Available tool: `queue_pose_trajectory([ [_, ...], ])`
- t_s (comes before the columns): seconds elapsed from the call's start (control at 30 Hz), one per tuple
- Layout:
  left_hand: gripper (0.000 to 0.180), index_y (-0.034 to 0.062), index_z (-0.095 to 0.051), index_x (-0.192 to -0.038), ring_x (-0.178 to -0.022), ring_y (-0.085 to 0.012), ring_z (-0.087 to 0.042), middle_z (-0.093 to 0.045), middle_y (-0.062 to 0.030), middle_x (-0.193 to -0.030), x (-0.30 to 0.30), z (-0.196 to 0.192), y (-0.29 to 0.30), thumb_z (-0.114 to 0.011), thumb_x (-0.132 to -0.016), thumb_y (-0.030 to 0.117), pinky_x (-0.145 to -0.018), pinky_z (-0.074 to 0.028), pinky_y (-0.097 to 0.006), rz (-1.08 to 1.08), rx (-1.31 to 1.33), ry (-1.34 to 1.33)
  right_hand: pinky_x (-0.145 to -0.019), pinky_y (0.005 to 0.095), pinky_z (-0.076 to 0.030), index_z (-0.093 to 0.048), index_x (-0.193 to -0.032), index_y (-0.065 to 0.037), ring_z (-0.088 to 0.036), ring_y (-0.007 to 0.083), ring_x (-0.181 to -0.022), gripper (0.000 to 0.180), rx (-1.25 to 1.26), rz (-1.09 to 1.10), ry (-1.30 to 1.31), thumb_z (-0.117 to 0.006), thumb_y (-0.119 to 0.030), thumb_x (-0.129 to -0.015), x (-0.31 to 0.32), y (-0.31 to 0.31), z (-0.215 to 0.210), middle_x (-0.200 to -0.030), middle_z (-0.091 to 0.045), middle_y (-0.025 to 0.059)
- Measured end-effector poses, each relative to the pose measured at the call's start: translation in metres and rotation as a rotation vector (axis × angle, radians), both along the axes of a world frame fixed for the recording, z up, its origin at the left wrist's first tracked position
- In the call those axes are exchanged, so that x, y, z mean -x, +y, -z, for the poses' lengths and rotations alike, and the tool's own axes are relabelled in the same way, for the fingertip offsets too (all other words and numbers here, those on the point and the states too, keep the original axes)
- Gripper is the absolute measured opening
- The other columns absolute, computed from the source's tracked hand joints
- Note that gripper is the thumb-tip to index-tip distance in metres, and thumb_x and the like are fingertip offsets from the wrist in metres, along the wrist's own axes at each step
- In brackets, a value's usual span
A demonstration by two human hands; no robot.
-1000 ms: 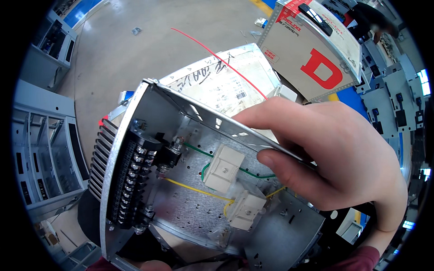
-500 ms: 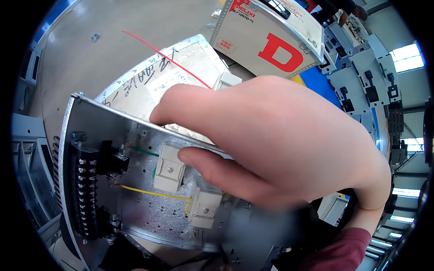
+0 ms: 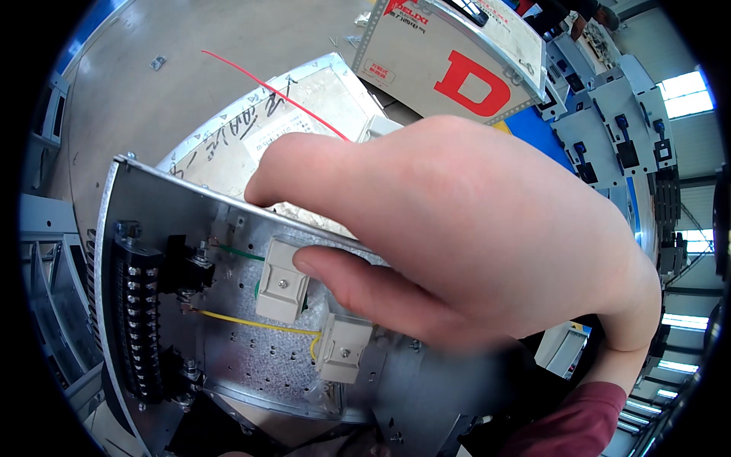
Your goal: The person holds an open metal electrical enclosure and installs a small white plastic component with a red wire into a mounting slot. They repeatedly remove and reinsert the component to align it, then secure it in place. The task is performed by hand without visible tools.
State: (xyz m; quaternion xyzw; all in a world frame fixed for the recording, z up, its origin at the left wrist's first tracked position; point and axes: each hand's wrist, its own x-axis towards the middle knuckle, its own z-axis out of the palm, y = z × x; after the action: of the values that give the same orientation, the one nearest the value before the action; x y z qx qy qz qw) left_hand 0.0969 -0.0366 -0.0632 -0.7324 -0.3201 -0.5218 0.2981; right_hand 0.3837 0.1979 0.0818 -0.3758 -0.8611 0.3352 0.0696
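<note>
My right hand (image 3: 472, 228) comes in from the lower right in a dark red sleeve and fills the middle of the view. Its fingers curl over the upper wall of an open sheet-metal chassis (image 3: 228, 358), and its thumb presses inside next to a beige block (image 3: 282, 282). A second beige block (image 3: 343, 346) sits lower on the perforated base. A yellow wire (image 3: 244, 321) and a green wire (image 3: 240, 251) run toward a black terminal strip (image 3: 141, 320) along the left side. My left hand is out of view.
Behind the chassis lies a foil-edged board with handwriting (image 3: 251, 129), with a thin red wire (image 3: 266, 80) across it. A white case with a large red letter (image 3: 449, 53) stands at the top. Grey metal racks (image 3: 46, 266) line the left, more grey units (image 3: 609, 114) the right.
The view has closed in on the chassis, so my right hand looms larger and the chassis sits further left. The hand keeps its hold on the upper wall.
</note>
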Motion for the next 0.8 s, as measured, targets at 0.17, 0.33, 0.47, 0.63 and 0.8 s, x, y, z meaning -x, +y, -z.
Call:
queue_pose_trajectory([
  [0.17,0.019,0.0131,-0.061,-0.104,-0.086,-0.0097,-0.061,-0.064,0.009,-0.091,0.002,-0.001,-0.001,-0.052,-0.112,0.027,-0.091,-0.044,-0.04,-0.008,0.0,0.029,-0.058,0.0451,-0.049,-0.063,-0.134,-0.013,-0.065,0.0372,-0.065,0.041,-0.011,-0.014,-0.018,-0.074,-0.013,-0.095,-0.003,0.001,0.003,-0.074,-0.065,0.0113],
  [0.33,0.021,0.0116,-0.062,-0.108,-0.089,-0.0113,-0.062,-0.064,0.0074,-0.095,0.004,-0.005,0.0,-0.051,-0.114,0.028,-0.091,-0.045,-0.041,-0.008,0.007,0.069,-0.058,0.0445,-0.049,-0.063,-0.134,-0.013,-0.065,0.0367,-0.064,0.041,-0.026,-0.021,-0.031,-0.075,-0.013,-0.095,-0.004,0.0,0.004,-0.075,-0.066,0.0112],
  [0.47,0.023,0.0104,-0.063,-0.111,-0.091,-0.0126,-0.063,-0.065,0.0061,-0.097,0.003,-0.011,-0.002,-0.05,-0.115,0.029,-0.091,-0.046,-0.042,-0.008,0.035,0.117,-0.057,0.0439,-0.049,-0.063,-0.134,-0.013,-0.065,0.0363,-0.064,0.042,-0.045,-0.029,-0.041,-0.075,-0.012,-0.094,-0.005,0.002,0.006,-0.076,-0.067,0.011],
  [0.63,0.02,0.0134,-0.064,-0.099,-0.091,-0.0143,-0.064,-0.067,0.0023,-0.096,0.002,0.005,-0.003,-0.059,-0.108,0.03,-0.085,-0.048,-0.04,0.016,-0.06,-0.025,-0.057,0.0423,-0.049,-0.063,-0.136,-0.011,-0.066,0.0348,-0.063,0.044,-0.096,-0.012,-0.065,-0.077,-0.013,-0.094,0.0,-0.003,0.004,-0.079,-0.069,0.0112],
  [0.8,0.018,0.0153,-0.063,-0.095,-0.087,-0.0115,-0.062,-0.066,0.0056,-0.091,-0.003,0.002,-0.005,-0.059,-0.107,0.028,-0.087,-0.046,-0.038,-0.006,-0.028,-0.06,-0.056,0.0414,-0.05,-0.064,-0.137,-0.011,-0.067,0.0339,-0.063,0.045,-0.114,-0.042,-0.055,-0.077,-0.013,-0.094,0.0,0.002,0.007,-0.078,-0.069,0.0108],
])
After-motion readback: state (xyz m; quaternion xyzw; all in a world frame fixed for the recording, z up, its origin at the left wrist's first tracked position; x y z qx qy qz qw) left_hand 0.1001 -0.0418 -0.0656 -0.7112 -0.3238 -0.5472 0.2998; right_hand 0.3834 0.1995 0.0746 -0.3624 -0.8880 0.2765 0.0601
